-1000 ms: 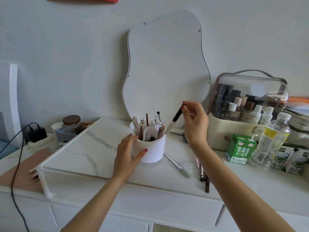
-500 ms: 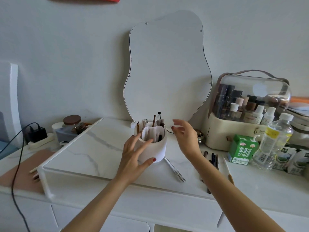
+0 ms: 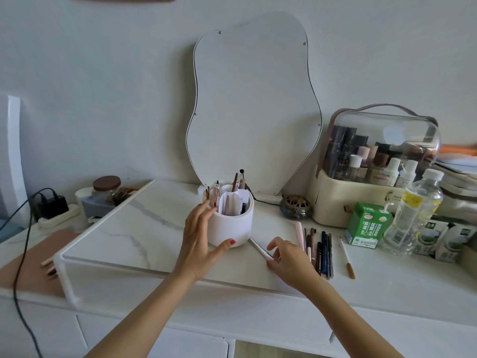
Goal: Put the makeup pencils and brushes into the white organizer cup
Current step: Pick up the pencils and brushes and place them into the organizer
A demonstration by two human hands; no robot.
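Note:
The white organizer cup (image 3: 233,228) stands on the marble riser with several pencils and brushes upright in its compartments. My left hand (image 3: 197,240) wraps the cup's left side, thumb at its base and fingers near its rim. A slim silver pencil (image 3: 256,247) lies on the riser just right of the cup. My right hand (image 3: 290,258) pinches its near end between thumb and fingers. Several dark pencils (image 3: 320,250) lie in a row to the right of that hand, beside a pink-handled one (image 3: 299,232) and a white brush with a brown tip (image 3: 346,257).
A wavy mirror (image 3: 254,104) leans on the wall behind the cup. To the right stand a small brass bowl (image 3: 295,206), a clear-lidded cosmetics case (image 3: 374,171), a green carton (image 3: 367,224) and a water bottle (image 3: 413,215). A jar (image 3: 107,188) and a charger (image 3: 53,205) are at the left.
My right hand let a black pencil go into the cup, then dropped to the table and closed on the silver pencil. My left hand stayed on the cup.

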